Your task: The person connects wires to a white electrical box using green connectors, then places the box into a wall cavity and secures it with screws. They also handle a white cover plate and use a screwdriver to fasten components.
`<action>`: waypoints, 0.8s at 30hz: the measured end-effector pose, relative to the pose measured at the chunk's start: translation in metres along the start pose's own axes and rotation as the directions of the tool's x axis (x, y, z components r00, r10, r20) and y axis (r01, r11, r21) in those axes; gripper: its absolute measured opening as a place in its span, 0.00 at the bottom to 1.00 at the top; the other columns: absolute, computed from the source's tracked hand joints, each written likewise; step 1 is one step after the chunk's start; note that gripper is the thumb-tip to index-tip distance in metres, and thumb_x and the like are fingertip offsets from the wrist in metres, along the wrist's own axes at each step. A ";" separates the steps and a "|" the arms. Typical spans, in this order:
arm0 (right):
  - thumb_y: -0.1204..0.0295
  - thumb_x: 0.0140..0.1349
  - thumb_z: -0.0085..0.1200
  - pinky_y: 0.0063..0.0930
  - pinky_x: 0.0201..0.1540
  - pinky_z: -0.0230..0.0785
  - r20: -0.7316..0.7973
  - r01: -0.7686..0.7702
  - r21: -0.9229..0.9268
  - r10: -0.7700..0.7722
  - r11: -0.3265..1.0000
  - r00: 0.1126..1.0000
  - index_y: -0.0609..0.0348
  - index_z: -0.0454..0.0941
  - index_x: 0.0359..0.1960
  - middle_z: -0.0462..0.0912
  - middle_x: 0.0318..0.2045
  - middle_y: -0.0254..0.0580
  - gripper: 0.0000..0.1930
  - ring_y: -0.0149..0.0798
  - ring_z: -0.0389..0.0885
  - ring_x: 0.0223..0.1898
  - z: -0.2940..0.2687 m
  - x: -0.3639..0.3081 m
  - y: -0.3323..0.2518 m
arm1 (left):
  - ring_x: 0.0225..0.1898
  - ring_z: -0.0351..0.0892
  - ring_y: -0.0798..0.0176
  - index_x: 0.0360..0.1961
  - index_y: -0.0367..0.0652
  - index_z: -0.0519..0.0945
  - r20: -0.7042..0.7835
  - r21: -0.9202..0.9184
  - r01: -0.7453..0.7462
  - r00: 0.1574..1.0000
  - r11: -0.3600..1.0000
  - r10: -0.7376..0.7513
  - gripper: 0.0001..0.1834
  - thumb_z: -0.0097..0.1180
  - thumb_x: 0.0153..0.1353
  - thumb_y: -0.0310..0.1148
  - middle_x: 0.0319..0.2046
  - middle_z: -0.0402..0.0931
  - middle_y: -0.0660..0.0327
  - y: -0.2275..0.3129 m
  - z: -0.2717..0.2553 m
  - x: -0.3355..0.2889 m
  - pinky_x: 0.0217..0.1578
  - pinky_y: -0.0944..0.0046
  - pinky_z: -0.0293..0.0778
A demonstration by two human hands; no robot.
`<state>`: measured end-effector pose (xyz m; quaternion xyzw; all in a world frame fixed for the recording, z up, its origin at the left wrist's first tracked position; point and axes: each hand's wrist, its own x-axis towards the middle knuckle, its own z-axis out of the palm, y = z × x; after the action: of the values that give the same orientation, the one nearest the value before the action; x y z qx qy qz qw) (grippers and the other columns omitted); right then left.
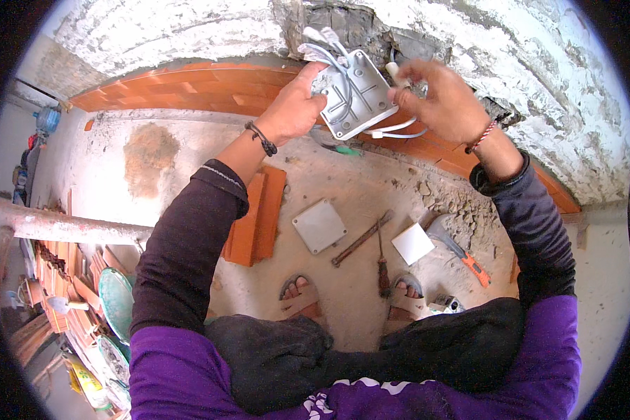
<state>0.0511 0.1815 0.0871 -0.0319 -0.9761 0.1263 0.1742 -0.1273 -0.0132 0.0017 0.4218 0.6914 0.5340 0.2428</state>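
Note:
My left hand (295, 108) grips a square grey plastic junction box (359, 115) by its left side, close to the wall. Grey and white cables (323, 43) come out at its upper left, and some cross its inside. At the box's right edge, my right hand (446, 101) has its thumb and fingers curled together. A short white tube-like piece (393, 69) shows at those fingertips; what exactly they pinch is partly hidden. Below the box, a loop of white cable (392, 131) hangs out. The flat grey cover (319, 226) lies on the floor.
Between my feet and the wall lie a rusty chisel-like bar (362, 239), a screwdriver (383, 269), a white square piece (412, 243) and an orange-handled knife (463, 253). Orange bricks (256, 217) lie left. A round bar (70, 225) crosses at left, with a green basin (115, 301) beyond.

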 end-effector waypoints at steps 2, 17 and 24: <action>0.65 0.63 0.59 0.25 0.43 0.72 -0.115 0.090 -0.002 -0.090 0.996 0.989 0.60 0.75 0.52 0.81 0.38 0.41 0.19 0.28 0.79 0.41 -0.006 0.015 -0.008 | 0.54 0.73 0.60 0.64 0.38 0.64 0.027 0.074 -0.038 0.999 0.997 0.036 0.29 0.45 0.59 0.19 0.55 0.72 0.54 0.005 -0.003 0.001 0.55 0.63 0.69; 0.82 0.53 0.61 0.35 0.52 0.72 -0.111 0.349 0.417 -0.334 0.839 0.936 0.61 0.77 0.30 0.80 0.34 0.41 0.05 0.43 0.80 0.44 0.029 0.017 -0.026 | 0.52 0.74 0.64 0.63 0.39 0.68 0.064 -0.421 0.062 0.997 0.905 -0.038 0.30 0.40 0.56 0.16 0.53 0.74 0.59 0.002 0.002 0.002 0.54 0.64 0.70; 0.75 0.52 0.63 0.40 0.48 0.73 -0.102 0.342 0.532 -0.343 0.775 0.934 0.62 0.81 0.27 0.80 0.33 0.47 0.05 0.49 0.81 0.42 0.048 0.004 -0.022 | 0.52 0.75 0.63 0.58 0.41 0.73 -0.039 -0.399 0.034 0.998 0.916 -0.054 0.29 0.39 0.55 0.15 0.52 0.76 0.58 -0.011 0.009 0.007 0.55 0.63 0.70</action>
<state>0.0303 0.1491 0.0509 0.1965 -0.8897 0.3628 0.1956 -0.1275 -0.0039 -0.0104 0.3348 0.5833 0.6681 0.3181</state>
